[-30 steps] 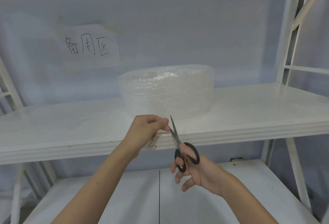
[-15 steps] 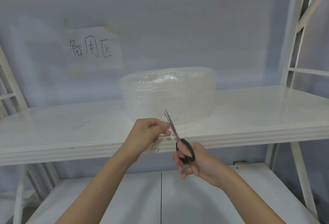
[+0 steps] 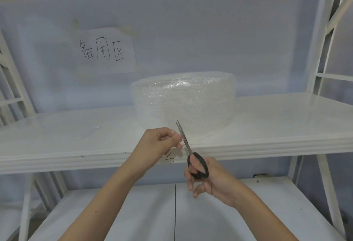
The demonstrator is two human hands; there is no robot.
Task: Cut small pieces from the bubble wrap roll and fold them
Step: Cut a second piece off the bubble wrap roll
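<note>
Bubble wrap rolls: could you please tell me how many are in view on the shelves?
1. The bubble wrap roll stands on the upper shelf, behind the scissors. The lower shelf shows none, though the arms hide part of it.

2 bare forearms reach up from the bottom edge of the view, with no sleeve, watch, ring or bracelet anywhere on the stretch that shows. The left hand has short, plain fingernails with no polish, and 1 small dark mole marks the left forearm low down, toward the elbow. The right hand is just as bare, its nails turned mostly out of sight, and both wrists are slim and smooth, without tattoos, marks or bandages on them.
</note>
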